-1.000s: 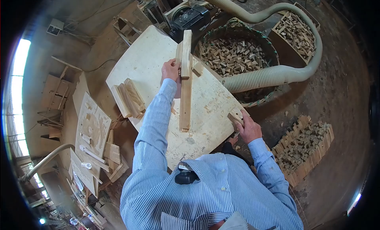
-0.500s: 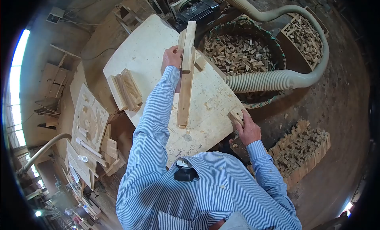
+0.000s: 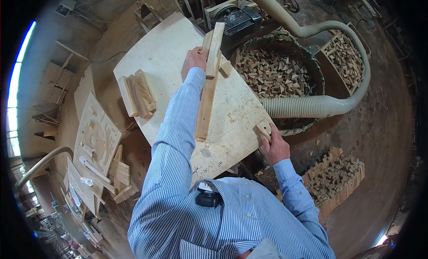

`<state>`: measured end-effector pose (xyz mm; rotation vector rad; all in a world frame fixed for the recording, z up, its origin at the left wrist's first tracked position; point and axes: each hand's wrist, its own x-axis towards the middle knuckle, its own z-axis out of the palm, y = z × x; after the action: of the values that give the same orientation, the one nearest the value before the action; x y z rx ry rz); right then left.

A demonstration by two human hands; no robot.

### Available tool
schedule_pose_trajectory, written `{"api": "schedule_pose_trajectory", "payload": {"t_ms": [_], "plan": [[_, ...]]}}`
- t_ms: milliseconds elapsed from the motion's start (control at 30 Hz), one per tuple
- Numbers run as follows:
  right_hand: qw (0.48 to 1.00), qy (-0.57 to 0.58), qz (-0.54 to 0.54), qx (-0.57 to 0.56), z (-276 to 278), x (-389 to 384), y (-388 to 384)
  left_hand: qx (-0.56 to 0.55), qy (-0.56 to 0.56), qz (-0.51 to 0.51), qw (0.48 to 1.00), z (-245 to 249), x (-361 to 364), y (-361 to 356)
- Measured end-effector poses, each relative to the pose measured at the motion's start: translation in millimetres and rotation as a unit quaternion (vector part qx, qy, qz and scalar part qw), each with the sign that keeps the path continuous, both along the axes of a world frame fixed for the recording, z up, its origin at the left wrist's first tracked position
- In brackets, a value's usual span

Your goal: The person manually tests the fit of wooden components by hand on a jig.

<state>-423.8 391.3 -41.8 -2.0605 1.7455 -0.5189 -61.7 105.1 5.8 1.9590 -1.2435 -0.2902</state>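
Note:
My left hand (image 3: 196, 58) is closed against a wooden piece (image 3: 217, 40) at the far side of the pale worktable (image 3: 167, 47). That piece lies along a long wooden strip (image 3: 207, 107) fixed on the table. A small wooden block (image 3: 225, 68) sits just right of it. At the table's right corner, my right hand (image 3: 276, 148) has its fingers around a small wooden piece with dark holes (image 3: 264, 129); its fingertips partly cover it. Several wooden pieces (image 3: 137, 94) stand side by side at the table's left edge.
Beyond the table is a dark motor (image 3: 240, 22). A ribbed hose (image 3: 296, 106) crosses a basket (image 3: 320, 76) of wood offcuts. More offcuts fill a box (image 3: 330, 65) and a stack (image 3: 341, 199) at the right. Boards (image 3: 100, 134) lie at the left.
The camera view has shifted and turned slightly. Both hands keep nearly the same places against the wood, and no piece has clearly been moved or let go.

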Motion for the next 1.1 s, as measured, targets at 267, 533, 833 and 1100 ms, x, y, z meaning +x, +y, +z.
{"api": "schedule_pose_trajectory", "payload": {"t_ms": [267,533,833,1100], "plan": [[1.000,0.003,-0.003,-0.011,-4.9,1.3,-1.1,-0.014,-0.019,0.002,1.000,-6.8,8.5,-8.6],[1.000,-0.019,-0.011,-0.012,-3.2,-0.7,0.2,-0.040,-0.065,0.006,0.997,-4.4,10.3,-4.5],[0.999,-0.013,-0.020,-0.022,-6.3,0.7,0.9,0.022,-0.073,-0.038,0.996,-20.5,24.8,-12.5],[1.000,0.008,-0.021,0.021,2.2,2.3,1.2,0.065,-0.032,-0.049,0.996,-22.8,30.4,-12.6]]}}
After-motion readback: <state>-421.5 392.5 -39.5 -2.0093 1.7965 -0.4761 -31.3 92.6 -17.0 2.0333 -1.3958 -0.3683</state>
